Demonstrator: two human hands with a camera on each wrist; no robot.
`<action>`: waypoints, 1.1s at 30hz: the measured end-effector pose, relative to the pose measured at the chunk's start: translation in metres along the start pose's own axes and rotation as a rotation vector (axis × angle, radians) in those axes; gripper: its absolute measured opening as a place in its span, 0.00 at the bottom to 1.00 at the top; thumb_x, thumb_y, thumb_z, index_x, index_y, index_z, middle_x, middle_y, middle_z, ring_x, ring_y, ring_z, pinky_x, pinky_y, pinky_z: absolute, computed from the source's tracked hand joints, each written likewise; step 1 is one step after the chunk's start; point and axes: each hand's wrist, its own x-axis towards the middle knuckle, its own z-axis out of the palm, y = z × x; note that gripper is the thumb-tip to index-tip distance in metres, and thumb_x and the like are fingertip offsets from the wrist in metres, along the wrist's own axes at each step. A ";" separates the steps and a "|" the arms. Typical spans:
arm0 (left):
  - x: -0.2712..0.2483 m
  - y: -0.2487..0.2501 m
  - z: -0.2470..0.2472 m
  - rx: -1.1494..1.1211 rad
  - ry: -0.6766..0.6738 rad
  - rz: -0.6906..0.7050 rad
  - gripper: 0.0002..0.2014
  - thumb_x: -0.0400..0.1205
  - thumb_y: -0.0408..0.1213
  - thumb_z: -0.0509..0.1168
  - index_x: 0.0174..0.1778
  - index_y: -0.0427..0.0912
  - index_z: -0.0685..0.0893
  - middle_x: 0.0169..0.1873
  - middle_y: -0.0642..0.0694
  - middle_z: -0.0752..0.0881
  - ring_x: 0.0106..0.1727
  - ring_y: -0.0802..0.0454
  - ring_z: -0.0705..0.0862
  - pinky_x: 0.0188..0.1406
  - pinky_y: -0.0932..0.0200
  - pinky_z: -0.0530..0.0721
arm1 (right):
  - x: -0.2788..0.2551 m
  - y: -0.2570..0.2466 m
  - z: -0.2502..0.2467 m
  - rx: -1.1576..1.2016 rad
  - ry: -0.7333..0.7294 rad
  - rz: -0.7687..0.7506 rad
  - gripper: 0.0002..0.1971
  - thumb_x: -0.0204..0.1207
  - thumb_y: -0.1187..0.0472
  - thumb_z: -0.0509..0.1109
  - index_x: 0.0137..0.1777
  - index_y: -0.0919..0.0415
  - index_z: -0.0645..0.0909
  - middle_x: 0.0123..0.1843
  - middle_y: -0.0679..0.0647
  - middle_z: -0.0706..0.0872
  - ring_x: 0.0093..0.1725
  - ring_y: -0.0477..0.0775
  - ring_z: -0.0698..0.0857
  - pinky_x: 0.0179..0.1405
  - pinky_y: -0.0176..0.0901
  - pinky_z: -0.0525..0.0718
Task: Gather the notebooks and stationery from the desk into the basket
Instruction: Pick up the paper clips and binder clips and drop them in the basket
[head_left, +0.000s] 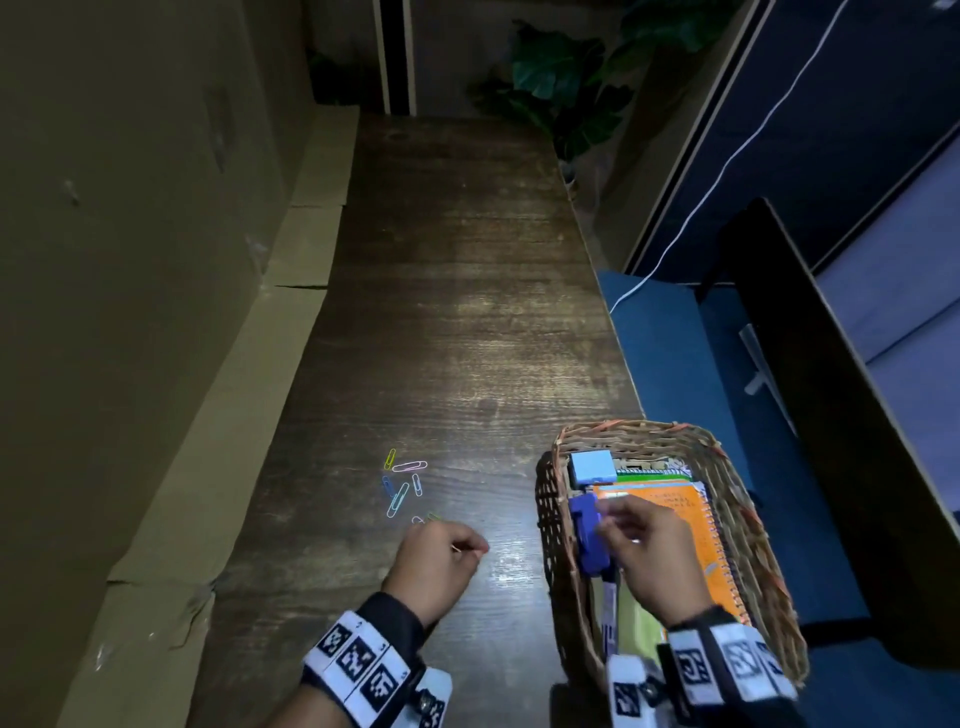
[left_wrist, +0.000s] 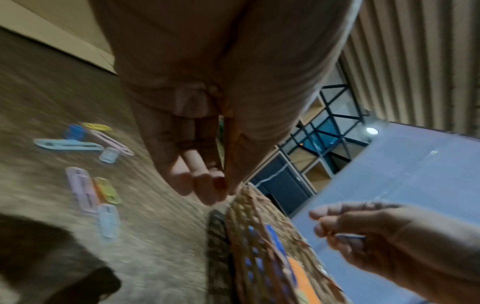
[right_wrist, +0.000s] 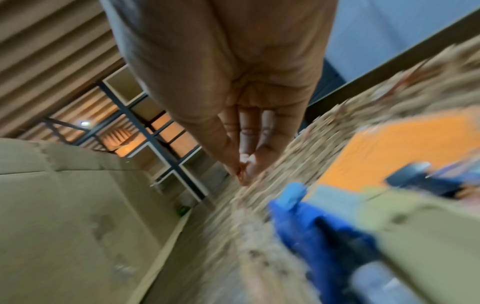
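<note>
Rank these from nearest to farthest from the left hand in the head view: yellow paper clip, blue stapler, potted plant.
From the left hand:
1. Yellow paper clip, on the desk just beyond it.
2. Blue stapler, in the basket to its right, only slightly farther.
3. Potted plant, at the desk's far end.

The left hand (head_left: 436, 564) is held low with its back turned up, wrist angled in from the lower left and wrapped in a black band with white coded markers. Its fingers (left_wrist: 205, 185) are curled in close together, thumb pressed against the fingertips in a pinch; whether anything sits between them cannot be told. The right hand (head_left: 649, 551) reaches forward from the lower right, its wrist wearing the same marked band. Its fingers (right_wrist: 249, 144) are drawn together, tips meeting the thumb, and what they pinch, if anything, is too blurred to tell.
</note>
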 end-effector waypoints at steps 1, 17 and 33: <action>0.001 0.012 0.009 -0.013 -0.041 0.027 0.07 0.75 0.31 0.69 0.38 0.48 0.91 0.29 0.58 0.88 0.35 0.60 0.87 0.43 0.65 0.85 | -0.003 0.011 -0.015 -0.011 0.013 0.044 0.14 0.71 0.73 0.72 0.39 0.51 0.85 0.36 0.54 0.91 0.32 0.42 0.86 0.35 0.31 0.83; 0.017 0.117 0.119 0.041 -0.382 0.188 0.16 0.84 0.26 0.54 0.62 0.34 0.83 0.43 0.39 0.86 0.42 0.50 0.84 0.44 0.63 0.81 | -0.022 0.068 -0.092 -0.289 0.143 0.150 0.10 0.75 0.67 0.68 0.48 0.54 0.89 0.45 0.56 0.92 0.47 0.59 0.88 0.50 0.51 0.86; 0.061 -0.070 -0.030 0.255 0.391 -0.267 0.09 0.74 0.37 0.73 0.48 0.39 0.86 0.50 0.37 0.84 0.52 0.37 0.84 0.55 0.50 0.82 | 0.005 -0.045 0.090 -0.299 -0.390 -0.130 0.14 0.73 0.63 0.69 0.58 0.54 0.84 0.52 0.53 0.89 0.50 0.51 0.87 0.56 0.38 0.83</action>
